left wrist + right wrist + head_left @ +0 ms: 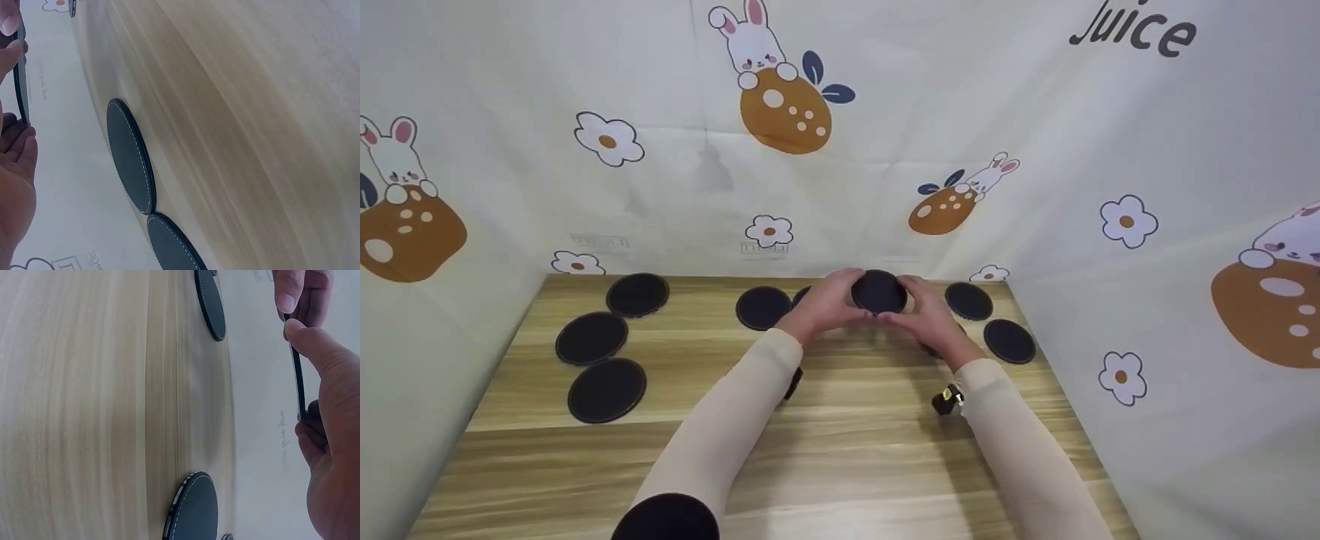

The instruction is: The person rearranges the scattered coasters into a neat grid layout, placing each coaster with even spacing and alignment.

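A round black coaster (879, 292) is held up between both hands near the back of the table. My left hand (832, 300) grips its left edge, thumb at the near rim and fingers at the far side. The right hand (928, 315) grips the opposite edge the same way, and the two thumbs almost meet. Seen edge-on in the right wrist view, the thin coaster (298, 377) is clear of the wooden table. Behind the left hand lies a partly hidden coaster (801, 294), touching another stitched coaster (763, 307). The right wrist partly covers one more coaster (931, 350).
Three coasters (591, 337) lie in a group at the table's left. Two more, one at the back right (969, 301) and one nearer (1009, 341), lie by the right edge. Printed cloth (675, 187) walls the table's back and sides. A black disc (666, 517) overlaps the left sleeve.
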A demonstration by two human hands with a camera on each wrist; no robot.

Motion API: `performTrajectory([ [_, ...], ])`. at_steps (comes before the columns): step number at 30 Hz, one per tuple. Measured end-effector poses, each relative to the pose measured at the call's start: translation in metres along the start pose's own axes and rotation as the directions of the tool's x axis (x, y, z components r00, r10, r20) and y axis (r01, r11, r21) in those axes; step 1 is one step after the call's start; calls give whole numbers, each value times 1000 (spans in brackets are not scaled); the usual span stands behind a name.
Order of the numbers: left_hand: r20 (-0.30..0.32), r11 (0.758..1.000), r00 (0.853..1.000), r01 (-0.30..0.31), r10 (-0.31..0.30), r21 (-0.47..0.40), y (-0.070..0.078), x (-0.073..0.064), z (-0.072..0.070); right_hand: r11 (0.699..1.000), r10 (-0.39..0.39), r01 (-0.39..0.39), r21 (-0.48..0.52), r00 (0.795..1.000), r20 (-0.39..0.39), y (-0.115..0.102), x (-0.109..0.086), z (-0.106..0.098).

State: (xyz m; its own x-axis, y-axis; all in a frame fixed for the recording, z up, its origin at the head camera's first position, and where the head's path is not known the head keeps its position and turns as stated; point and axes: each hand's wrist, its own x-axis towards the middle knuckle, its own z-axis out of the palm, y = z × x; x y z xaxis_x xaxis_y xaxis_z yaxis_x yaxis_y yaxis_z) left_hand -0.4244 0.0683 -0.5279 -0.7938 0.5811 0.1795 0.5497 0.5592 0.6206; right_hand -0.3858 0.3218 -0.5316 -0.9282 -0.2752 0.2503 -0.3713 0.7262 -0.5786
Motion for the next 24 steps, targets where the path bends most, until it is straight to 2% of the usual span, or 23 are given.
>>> performTrajectory([
  [9,17,999,999,35,-35,-23,-2,3,0,1000,23,-23,12,1000,5,2,2,1],
  [18,-4,1000,1000,18,-18,5,-11,3,9,1000,8,-7,-7,1000,17,10,5,13],
  [24,23,997,997,79,-80,14,-20,4,20,999,35,-35,-3,998,57,18,8,26],
])
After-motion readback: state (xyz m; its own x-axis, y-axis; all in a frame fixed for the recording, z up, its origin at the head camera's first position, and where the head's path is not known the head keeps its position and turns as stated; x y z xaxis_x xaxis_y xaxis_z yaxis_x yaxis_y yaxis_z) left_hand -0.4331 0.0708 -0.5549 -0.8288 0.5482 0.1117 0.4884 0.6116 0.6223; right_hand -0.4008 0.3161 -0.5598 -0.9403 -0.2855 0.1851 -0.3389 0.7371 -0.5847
